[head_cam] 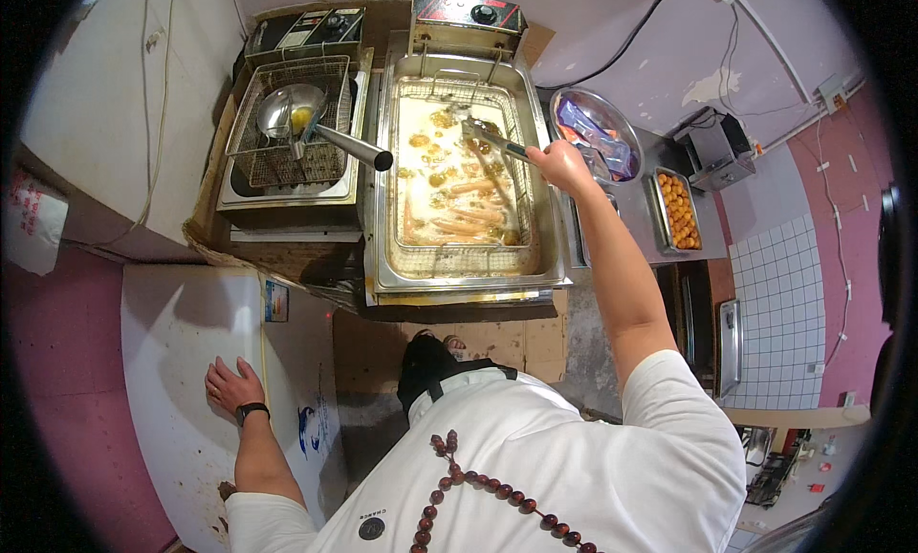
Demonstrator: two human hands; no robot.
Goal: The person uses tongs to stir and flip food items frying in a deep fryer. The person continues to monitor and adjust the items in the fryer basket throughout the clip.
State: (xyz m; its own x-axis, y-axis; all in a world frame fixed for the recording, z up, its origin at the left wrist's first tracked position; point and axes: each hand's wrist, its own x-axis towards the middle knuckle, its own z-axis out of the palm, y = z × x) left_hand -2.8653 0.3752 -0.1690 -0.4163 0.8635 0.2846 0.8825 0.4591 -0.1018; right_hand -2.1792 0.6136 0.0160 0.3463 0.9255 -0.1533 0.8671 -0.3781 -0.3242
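Observation:
My right hand grips the handle of metal tongs, whose far end reaches into the upper right of a large deep fryer. Sausage-like pieces and rounder browned pieces lie in foaming oil inside a wire basket. The tips of the tongs are hard to make out among dark items. My left hand rests with fingers spread on the white top of a chest, with nothing in it. A dark watch band circles that wrist.
On the left, a smaller fryer carries a wire basket with a metal ladle in it. To the right stand a steel bowl of packaged food and a tray of orange balls. A black cable runs along the wall.

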